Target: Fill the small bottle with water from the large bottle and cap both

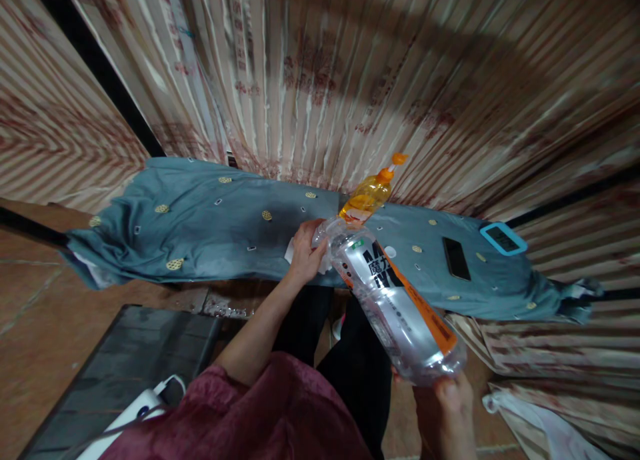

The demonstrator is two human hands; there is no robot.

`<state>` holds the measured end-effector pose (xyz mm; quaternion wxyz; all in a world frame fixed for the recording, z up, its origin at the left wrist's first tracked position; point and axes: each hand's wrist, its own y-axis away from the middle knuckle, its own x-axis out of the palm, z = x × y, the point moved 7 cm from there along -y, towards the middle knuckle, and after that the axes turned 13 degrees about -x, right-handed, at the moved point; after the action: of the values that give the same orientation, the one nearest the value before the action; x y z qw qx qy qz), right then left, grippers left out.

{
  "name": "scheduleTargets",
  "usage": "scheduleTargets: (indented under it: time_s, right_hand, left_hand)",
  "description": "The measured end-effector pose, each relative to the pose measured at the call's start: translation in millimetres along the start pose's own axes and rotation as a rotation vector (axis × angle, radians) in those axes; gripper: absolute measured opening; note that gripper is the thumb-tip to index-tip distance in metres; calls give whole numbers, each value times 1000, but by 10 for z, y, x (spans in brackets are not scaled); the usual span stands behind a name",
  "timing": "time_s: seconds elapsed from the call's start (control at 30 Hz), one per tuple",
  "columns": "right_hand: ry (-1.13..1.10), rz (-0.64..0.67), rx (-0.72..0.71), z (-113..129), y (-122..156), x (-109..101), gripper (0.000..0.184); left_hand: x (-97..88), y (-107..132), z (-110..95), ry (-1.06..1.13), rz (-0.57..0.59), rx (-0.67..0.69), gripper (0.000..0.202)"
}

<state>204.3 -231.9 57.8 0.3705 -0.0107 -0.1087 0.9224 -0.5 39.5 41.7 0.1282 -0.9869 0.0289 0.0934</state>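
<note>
A large clear plastic bottle (385, 300) with a silver and orange label is tilted across my lap, its neck toward the bench and its base toward me. My left hand (306, 252) is closed around the neck end, and a bit of white, tissue-like material (289, 250) shows beside the fingers. Gripping the base from below is my right hand (447, 397), its fingers partly hidden by the bottle. Just behind the neck stands a bottle of orange liquid (367, 197) with an orange pump top. A small round white cap (390, 251) lies near the clear bottle.
A narrow bench or table covered in blue-grey cloth (240, 227) runs across the view. On its right side lie a dark phone (456, 258) and a blue-framed digital display (503, 239). Striped curtains (310, 80) hang behind. A dark slatted surface (150, 347) holds a white device (125, 423) with a cable.
</note>
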Motion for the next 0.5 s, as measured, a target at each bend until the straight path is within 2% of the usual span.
scheduleTargets:
  time_s: [0.2,0.5]
  right_hand:
    - [37,-22,30,171,71,155,56]
    - [10,-29,80,127,77,173,69]
  left_hand:
    - [-2,-2,14,-3,-7,-26,48]
    - [-21,-13,30,32,-19,-16,45]
